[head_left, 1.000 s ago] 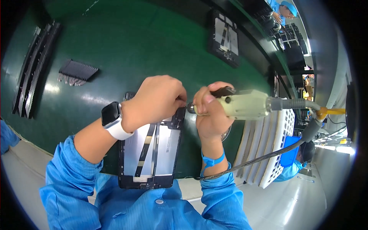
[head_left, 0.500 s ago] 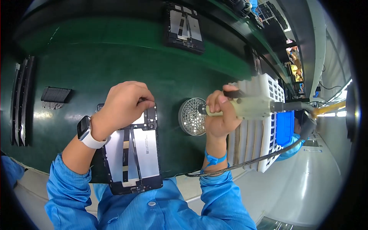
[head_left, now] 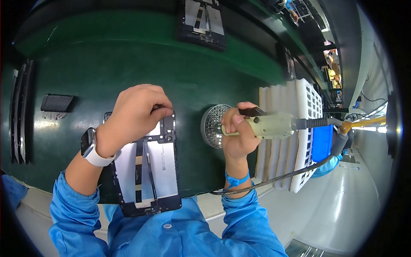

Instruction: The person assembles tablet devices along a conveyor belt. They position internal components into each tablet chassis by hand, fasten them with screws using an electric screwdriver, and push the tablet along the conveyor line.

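An opened tablet [head_left: 168, 165], its inner parts and a light grey panel exposed, lies at the table's near edge against my front. My left hand [head_left: 136, 109] rests over its far end, thumb and forefinger pinched together at the far right corner; whatever is between them is hidden. My right hand [head_left: 239, 139] is wrapped round a pale electric screwdriver [head_left: 278, 125], held sideways with its cable end to the right. The driver's tip points left, at a round metal dish [head_left: 204, 128] with a perforated, shiny inside.
Upright pale foam trays [head_left: 276, 98] stand right of the dish, with a blue bin [head_left: 322, 143] beyond. Another opened tablet [head_left: 203, 23] lies at the back. A bundle of black strips [head_left: 59, 103] and long black bars [head_left: 21, 113] lie left. A cable [head_left: 278, 176] crosses my right wrist.
My right hand has turned a little and brought the screwdriver slightly left, its tip now lower over the dish. The left hand stays pinched at the tablet's corner.
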A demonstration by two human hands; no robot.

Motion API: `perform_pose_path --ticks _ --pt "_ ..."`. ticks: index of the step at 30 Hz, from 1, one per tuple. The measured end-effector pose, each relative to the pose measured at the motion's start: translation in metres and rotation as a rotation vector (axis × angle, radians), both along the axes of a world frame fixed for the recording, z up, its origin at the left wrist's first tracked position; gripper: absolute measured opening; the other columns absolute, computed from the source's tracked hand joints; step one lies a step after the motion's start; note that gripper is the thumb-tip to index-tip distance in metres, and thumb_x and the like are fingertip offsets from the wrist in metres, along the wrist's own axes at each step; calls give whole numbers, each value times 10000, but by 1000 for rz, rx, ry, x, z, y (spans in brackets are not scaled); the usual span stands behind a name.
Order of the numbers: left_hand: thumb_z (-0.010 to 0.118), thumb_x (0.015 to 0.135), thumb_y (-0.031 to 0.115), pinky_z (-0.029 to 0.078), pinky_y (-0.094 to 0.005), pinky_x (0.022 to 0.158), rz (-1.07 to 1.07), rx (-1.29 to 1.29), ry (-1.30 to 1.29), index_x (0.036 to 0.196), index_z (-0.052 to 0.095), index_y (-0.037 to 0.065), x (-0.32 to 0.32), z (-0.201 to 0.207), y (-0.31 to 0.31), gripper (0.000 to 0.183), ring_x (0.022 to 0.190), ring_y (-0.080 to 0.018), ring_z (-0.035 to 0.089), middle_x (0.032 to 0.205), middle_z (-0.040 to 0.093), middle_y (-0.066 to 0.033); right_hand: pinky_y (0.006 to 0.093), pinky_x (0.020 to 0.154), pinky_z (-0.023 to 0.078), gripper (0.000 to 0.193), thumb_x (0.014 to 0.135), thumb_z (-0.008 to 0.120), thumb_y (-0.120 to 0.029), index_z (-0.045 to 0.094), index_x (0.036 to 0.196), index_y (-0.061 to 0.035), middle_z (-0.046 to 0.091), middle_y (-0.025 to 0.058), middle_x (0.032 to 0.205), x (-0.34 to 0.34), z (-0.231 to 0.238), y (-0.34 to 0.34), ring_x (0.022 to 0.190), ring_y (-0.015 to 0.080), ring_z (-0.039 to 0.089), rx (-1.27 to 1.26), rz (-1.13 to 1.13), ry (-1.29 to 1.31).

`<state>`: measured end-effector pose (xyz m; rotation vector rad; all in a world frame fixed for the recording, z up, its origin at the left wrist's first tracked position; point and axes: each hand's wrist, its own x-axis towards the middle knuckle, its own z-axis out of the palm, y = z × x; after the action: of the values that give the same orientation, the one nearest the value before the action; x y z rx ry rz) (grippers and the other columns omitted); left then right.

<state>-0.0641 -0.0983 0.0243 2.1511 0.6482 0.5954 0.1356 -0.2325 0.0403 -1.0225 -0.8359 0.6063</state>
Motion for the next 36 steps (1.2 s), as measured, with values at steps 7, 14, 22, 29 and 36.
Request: perform_pose_path --ticks 7,14,22,29,36 --pt "735 772 45 484 -362 673 -5 -13 32 815 713 42 0 2 1 48 774 -261 629 779 648 -72 261 500 387 238 812 549 73 527 1049 51 522 96 683 0 1 -1 542 128 461 -8 27 -13" --pt "734 779 48 491 -357 682 -5 -9 29 815 712 39 -2 1 0 43 791 -262 639 793 656 -72 285 522 401 206 807 545 31 540 1012 48 494 82 631 -6 4 0 525 138 459 -51 -10 -47" --pt "736 782 53 490 -356 674 -4 17 4 822 717 46 -1 0 1 45 786 -257 641 793 658 -65 317 544 405 193 809 538 -27 544 986 49 446 53 575 -7 7 2 504 146 439 -66 -33 -61" --pt "735 782 67 490 -355 654 -10 49 -23 818 719 62 -2 -4 1 39 777 -247 642 789 657 -52 302 533 400 206 808 546 -2 531 1008 49 477 67 610 -7 9 1 523 140 440 -71 -32 -54" --pt "734 789 90 491 -353 655 21 24 -22 811 719 75 -3 -6 0 30 776 -253 639 791 658 -50 295 509 373 287 799 568 -15 533 1073 62 479 70 626 -18 50 14 533 154 453 150 193 -5"
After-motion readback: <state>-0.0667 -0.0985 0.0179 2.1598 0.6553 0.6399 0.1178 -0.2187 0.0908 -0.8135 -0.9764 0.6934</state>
